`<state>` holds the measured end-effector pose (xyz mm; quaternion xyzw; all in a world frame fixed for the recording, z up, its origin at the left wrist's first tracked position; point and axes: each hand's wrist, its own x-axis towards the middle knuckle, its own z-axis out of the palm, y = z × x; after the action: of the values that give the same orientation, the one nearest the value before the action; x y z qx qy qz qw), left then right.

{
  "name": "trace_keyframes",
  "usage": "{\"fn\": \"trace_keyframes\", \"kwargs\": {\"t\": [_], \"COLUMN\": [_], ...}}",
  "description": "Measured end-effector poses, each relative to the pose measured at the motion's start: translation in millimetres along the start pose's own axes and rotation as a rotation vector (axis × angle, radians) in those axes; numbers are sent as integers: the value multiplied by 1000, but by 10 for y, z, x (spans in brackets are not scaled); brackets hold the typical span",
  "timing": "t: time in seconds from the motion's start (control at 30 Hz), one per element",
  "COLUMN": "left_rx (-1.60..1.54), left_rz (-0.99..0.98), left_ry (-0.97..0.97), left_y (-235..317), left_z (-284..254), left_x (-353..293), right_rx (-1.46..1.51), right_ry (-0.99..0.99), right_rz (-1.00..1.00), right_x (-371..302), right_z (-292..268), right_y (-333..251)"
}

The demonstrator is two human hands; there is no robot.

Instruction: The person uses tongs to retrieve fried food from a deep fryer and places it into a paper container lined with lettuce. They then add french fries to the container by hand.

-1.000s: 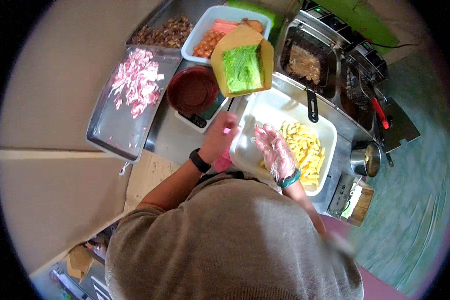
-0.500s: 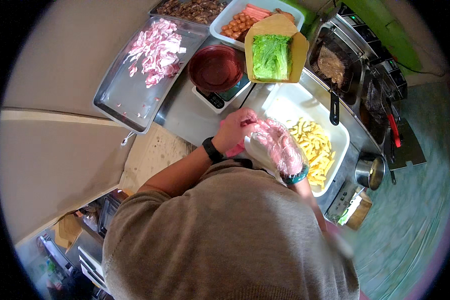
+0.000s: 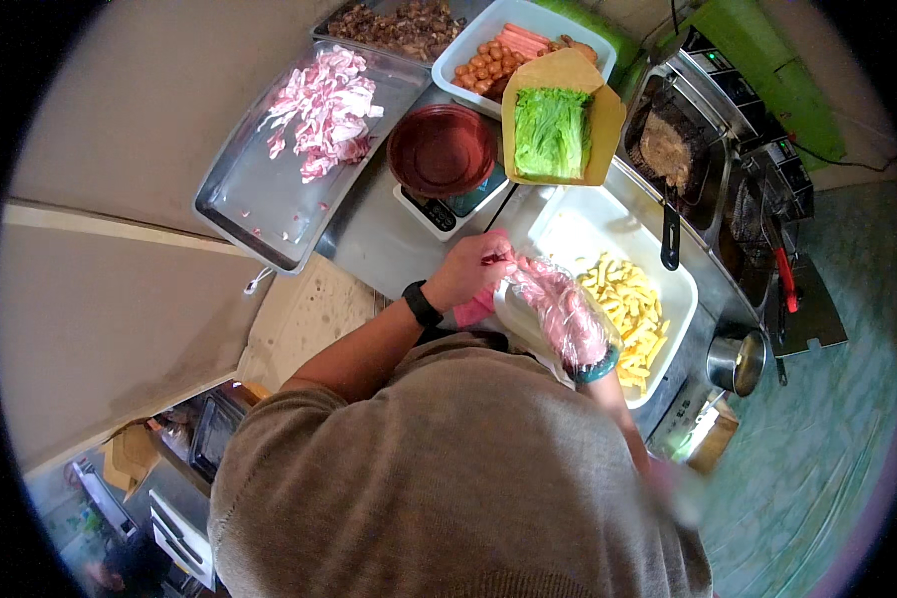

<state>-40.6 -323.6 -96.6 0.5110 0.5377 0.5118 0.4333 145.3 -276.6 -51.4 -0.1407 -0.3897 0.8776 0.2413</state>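
Note:
My left hand is bare, with a black watch at the wrist. Its fingers are closed in a pinch where they meet the tips of the clear plastic glove on my other hand. Inside that glove, my right hand has its fingers stretched toward the left one, and a green band circles its wrist. Both hands are over the near left edge of a white tub of yellow fries. A pink cloth lies under my left hand, partly hidden.
A red-brown bowl sits on a scale. Right of it is a paper box with lettuce. Farther back are a tray of raw meat slices and a sausage tub. Fryers with baskets and a metal pot are at right.
The whole view has shifted slightly, so the counter things sit a little lower and farther right. The hands stay together at the gloved fingertips.

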Motion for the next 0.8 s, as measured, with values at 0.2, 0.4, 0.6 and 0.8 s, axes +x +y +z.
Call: {"fn": "trace_keyframes", "kwargs": {"t": [0.2,0.4,0.6,0.8], "left_rx": [-229,39,-188,-130], "left_rz": [-131,175,40,257], "left_ry": [112,-83,-9,40], "left_y": [104,221,206,366], "left_z": [-104,-114,-96,-126], "left_x": [0,-10,-37,1], "right_rx": [-206,-410,-461,-436], "right_ry": [-22,-70,-75,-14], "right_rz": [5,57,64,41], "right_x": [4,10,-11,-60], "right_z": [12,57,88,173], "right_y": [-102,-134,-205,-333]}}
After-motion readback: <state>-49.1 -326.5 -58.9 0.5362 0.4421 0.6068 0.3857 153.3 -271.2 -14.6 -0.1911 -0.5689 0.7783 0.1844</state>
